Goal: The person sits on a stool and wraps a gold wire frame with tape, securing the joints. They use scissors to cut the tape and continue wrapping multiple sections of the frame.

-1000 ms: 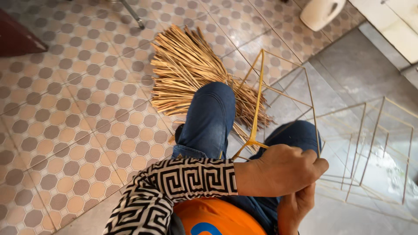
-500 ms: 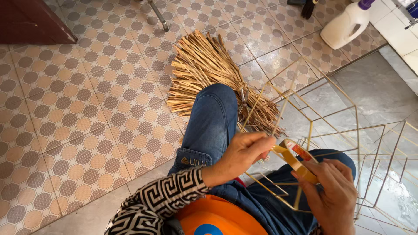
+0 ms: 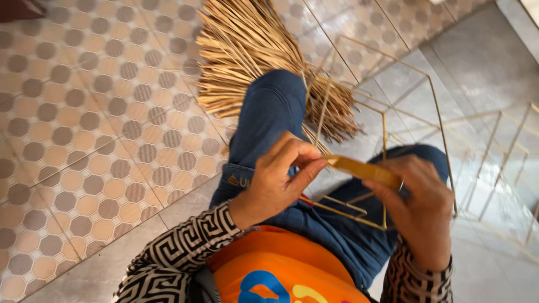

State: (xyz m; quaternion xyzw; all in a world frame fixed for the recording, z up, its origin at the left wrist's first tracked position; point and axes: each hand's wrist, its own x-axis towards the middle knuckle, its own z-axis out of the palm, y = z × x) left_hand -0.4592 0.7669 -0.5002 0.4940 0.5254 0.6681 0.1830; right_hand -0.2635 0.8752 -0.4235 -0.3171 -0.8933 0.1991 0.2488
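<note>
While left hand [image 3: 278, 179] pinches flat strip [image 3: 365, 170], right hand [image 3: 418, 205] covers end (hidden).

We see a bright, evenly lit daytime scene with soft, faint shadows. The glossy grey floor [image 3: 483, 67] at our right reflects pale light and washes out toward the upper right corner. The patterned tile floor [image 3: 84, 140] looks sharp. Our 2 hands and the orange shirt [image 3: 281, 264] near the bottom edge appear slightly soft.

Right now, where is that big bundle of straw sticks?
In the head view, the straw bundle lies on the patterned tiled floor at upper centre, beyond the person's left knee and partly under that leg.
</note>
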